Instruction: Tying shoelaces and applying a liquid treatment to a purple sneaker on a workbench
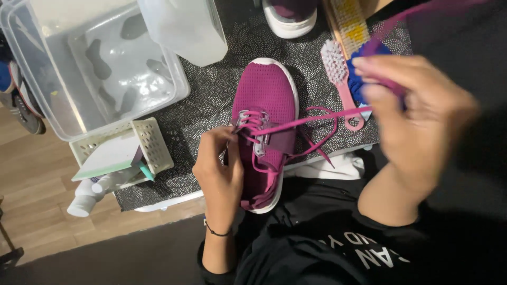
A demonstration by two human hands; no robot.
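Observation:
A magenta mesh shoe [266, 95] with a white sole lies toe-away on a dotted black mat [211, 100]. My left hand [219, 169] grips the shoe's side at the eyelets, by the tongue. My right hand [417, 113], blurred and raised at the right, pinches the magenta shoelace [311, 120], which runs taut from the eyelets to my fingers. A loose loop of lace falls over the shoe's right side.
A clear plastic tub [100, 68] with water sits at the left, a clear container [185, 26] beside it. A white basket [148, 145] holds a card and bottles. A pink brush [340, 79], a wooden brush [348, 24] and a second shoe [290, 16] lie beyond.

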